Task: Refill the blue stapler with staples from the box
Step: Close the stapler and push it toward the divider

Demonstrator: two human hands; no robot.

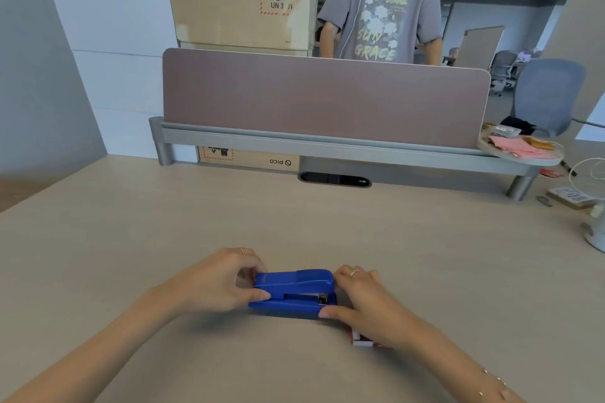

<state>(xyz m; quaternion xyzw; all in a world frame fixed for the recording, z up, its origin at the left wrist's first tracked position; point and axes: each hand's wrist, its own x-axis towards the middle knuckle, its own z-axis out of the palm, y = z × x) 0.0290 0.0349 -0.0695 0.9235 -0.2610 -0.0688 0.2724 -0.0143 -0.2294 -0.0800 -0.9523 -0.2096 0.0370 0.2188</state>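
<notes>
The blue stapler lies on its base on the beige desk, lid down, metal staple channel showing at its right end. My left hand pinches its left end between thumb and fingers. My right hand grips its right end, thumb on the near edge of the base. A small red and white staple box lies on the desk just under my right wrist, mostly hidden by it.
A brown divider panel on a grey rail closes the far side, with a person standing behind it. Cardboard boxes are stacked at the back left. Pink papers, a white cable and a white fan base sit at the right.
</notes>
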